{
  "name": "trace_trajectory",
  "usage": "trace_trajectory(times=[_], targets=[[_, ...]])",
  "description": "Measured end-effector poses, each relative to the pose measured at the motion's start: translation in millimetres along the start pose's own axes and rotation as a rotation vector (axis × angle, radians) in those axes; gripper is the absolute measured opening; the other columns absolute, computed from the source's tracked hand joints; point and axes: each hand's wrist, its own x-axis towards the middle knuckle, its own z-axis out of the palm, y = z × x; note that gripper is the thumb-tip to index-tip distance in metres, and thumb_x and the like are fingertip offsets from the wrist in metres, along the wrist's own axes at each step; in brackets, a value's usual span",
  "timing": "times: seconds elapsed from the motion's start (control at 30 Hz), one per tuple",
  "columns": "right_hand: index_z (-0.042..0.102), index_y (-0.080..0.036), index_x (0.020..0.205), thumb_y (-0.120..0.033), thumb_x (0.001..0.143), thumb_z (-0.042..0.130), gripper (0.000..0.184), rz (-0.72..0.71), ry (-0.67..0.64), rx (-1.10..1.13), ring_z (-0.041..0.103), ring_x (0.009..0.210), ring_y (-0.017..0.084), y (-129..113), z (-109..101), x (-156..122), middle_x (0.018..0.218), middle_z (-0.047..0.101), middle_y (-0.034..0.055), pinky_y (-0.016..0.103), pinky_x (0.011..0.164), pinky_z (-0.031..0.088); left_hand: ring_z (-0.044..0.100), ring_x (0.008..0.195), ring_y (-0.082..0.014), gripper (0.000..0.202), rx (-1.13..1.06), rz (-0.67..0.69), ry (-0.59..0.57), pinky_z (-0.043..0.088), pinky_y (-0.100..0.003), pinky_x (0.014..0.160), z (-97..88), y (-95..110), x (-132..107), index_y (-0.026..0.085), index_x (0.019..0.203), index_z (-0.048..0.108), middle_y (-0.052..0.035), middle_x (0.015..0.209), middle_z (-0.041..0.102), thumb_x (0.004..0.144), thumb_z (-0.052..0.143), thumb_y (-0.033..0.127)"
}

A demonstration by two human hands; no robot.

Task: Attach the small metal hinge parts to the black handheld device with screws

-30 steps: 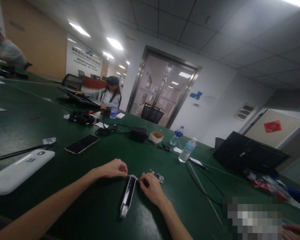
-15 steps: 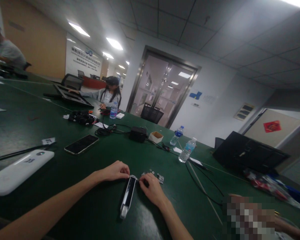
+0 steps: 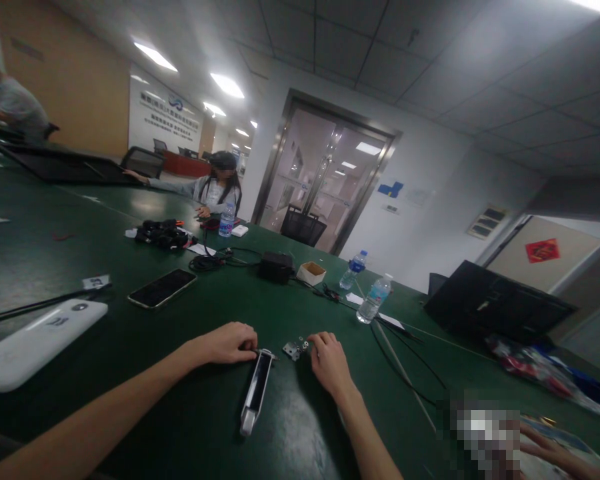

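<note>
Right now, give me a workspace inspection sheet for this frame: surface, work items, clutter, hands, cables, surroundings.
Surface: green table, glossy.
Work items: long white-and-black device lying flat; small metal hinge parts just beyond its far end.
Clutter: phone, white case, small open box, two water bottles, black open case.
Hands: left hand pinching at the device's far end; right hand touching the hinge parts.
Cables: black cable across the table at right; coiled cable by a black adapter.
Surroundings: glass double door; seated person at far side.

Left hand (image 3: 226, 344) on long device (image 3: 257, 389), right hand (image 3: 330, 361) at small bracket (image 3: 293, 349).
</note>
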Motion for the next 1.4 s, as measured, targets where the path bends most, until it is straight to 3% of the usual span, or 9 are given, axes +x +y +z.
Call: trace_trajectory(times=[0.27,0.47,0.8,1.13,1.4], targets=[[0.065,-0.023,0.1,-0.018,0.087,0.047,0.023,-0.034,-0.103,-0.011,0.05,0.099,0.023,-9,-1,-3,0.105,0.058,0.0091,0.035,0.081,0.041,0.055,0.072,-0.0151,0.02,0.12,0.025,0.022,0.04,-0.025,0.065,-2.0,4,-1,0.019,0.086,0.062,-0.0021,0.081,0.06,0.085,0.051,0.035],[0.066,-0.022,0.093,-0.018,0.088,0.046,0.021,0.021,-0.147,-0.017,0.049,0.098,0.023,-10,-2,0,0.1,0.059,0.0081,0.034,0.081,0.04,0.054,0.073,-0.0149,0.021,0.124,-0.001,0.006,0.04,-0.024,0.064,-0.8,2,0,0.019,0.087,0.061,-0.0022,0.083,0.059,0.088,0.047,0.035],[0.063,-0.017,0.09,-0.031,0.089,0.048,0.021,0.075,-0.182,-0.065,0.045,0.1,0.025,-13,-5,-1,0.104,0.055,0.013,0.039,0.085,0.038,0.053,0.074,-0.0154,0.023,0.139,0.006,-0.056,0.04,-0.025,0.065,4.3,7,7,0.018,0.085,0.06,-0.0034,0.084,0.057,0.089,0.042,0.032],[0.064,-0.019,0.09,-0.026,0.085,0.054,0.014,0.016,-0.237,0.008,0.044,0.1,0.022,-12,-17,0,0.104,0.055,0.0076,0.036,0.084,0.036,0.054,0.076,-0.0152,0.022,0.13,-0.01,-0.069,0.041,-0.024,0.065,8.5,8,8,0.019,0.087,0.059,-0.003,0.087,0.057,0.09,0.041,0.032],[0.063,-0.018,0.078,-0.026,0.078,0.056,0.011,0.029,-0.243,-0.012,0.045,0.096,0.024,-14,-14,-2,0.094,0.057,0.0091,0.038,0.082,0.037,0.053,0.072,-0.0149,0.021,0.11,-0.005,-0.034,0.039,-0.024,0.062,9.7,6,8,0.018,0.085,0.058,-0.0026,0.084,0.057,0.088,0.044,0.033]])
